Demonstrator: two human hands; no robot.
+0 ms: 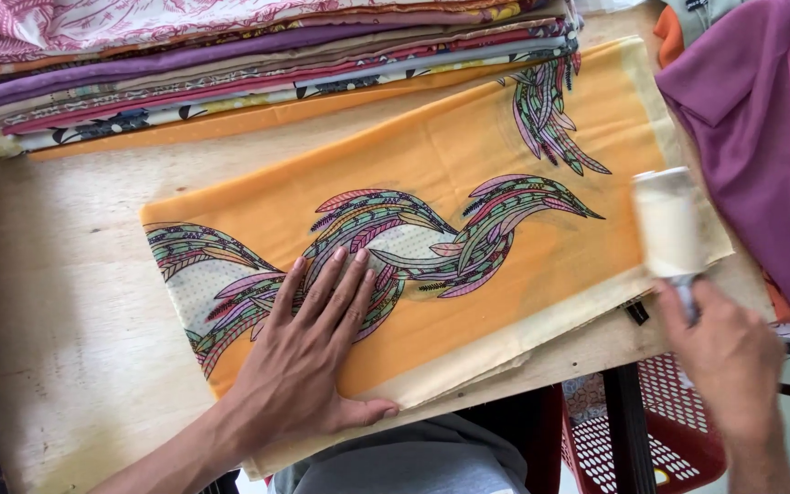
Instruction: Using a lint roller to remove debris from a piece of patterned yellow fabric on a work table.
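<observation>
A folded orange cloth (468, 155) with a multicoloured feather pattern lies across a wooden table (66, 302). My left hand (308, 352) rests flat on its near left part, fingers spread, pressing the cloth down. My right hand (729, 352) grips the handle of a cream-coloured lint roller (667, 221), whose drum sits on the right end of the cloth.
A stack of folded patterned fabrics (230, 64) lies along the table's far edge. Purple striped cloth (761, 119) hangs at the right. A red plastic basket (678, 439) stands below the table's near right corner, beside a dark table leg.
</observation>
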